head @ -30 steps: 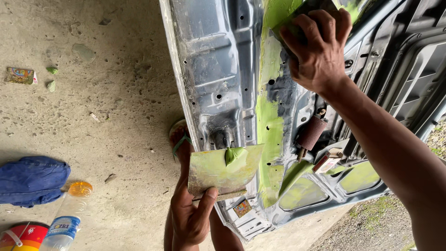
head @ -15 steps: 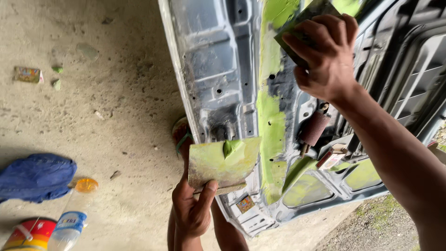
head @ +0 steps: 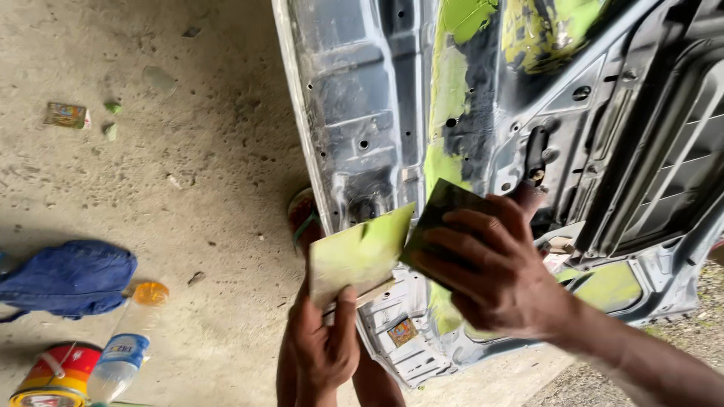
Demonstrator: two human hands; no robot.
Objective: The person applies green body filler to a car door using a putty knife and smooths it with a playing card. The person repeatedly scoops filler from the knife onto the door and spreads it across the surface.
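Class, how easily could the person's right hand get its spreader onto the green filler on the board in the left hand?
Probably easily. The right hand holds its dark spreader right beside the board that the left hand holds up. Nothing lies between them, and the green filler faces up.

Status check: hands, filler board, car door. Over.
Left hand grips green-smeared board. Right hand presses dark spreader against board edge. Car door behind, nothing blocking.
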